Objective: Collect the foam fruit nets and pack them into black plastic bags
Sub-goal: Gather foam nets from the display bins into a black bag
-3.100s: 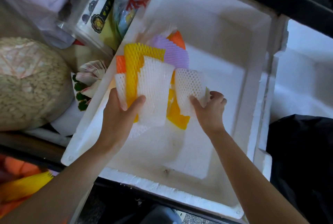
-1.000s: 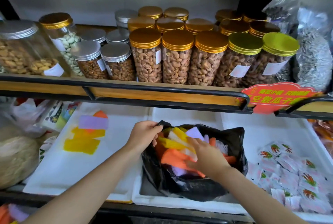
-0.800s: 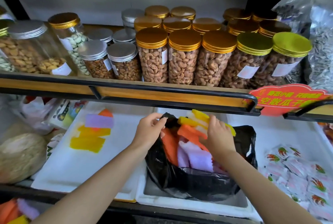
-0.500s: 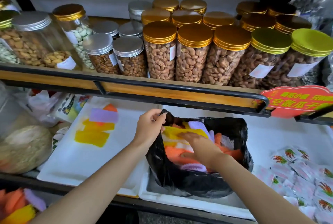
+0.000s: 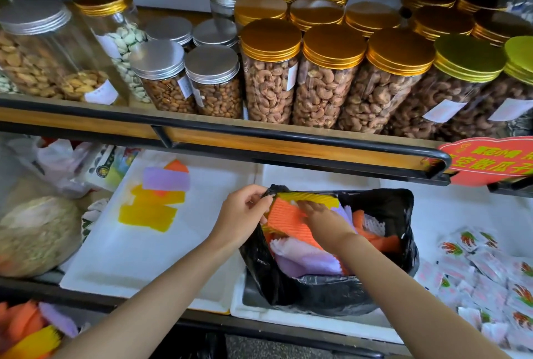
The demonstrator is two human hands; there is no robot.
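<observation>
A black plastic bag [image 5: 323, 292] stands open in a white foam box [image 5: 288, 315] on the lower shelf, filled with orange, purple, yellow and white foam fruit nets [image 5: 294, 223]. My left hand [image 5: 245, 214] pinches the bag's left rim and holds it up. My right hand [image 5: 323, 217] lies inside the bag, fingers flat on the orange nets, pressing them down. Left of the bag, a white foam tray [image 5: 144, 254] holds a few loose nets [image 5: 158, 197], yellow, purple and orange.
Above runs a wooden shelf with a black rail [image 5: 259, 142], packed with jars of nuts [image 5: 326, 76]. A red sign [image 5: 490, 159] hangs at the right. Small snack packets [image 5: 487, 272] lie right of the bag. More nets [image 5: 26, 327] sit bottom left, a netted sack [image 5: 34, 234] at left.
Since three seconds ago the nets went from the foam tray into the bag. In the last second my right hand lifted, then pushed down on the nets; my left hand kept the rim.
</observation>
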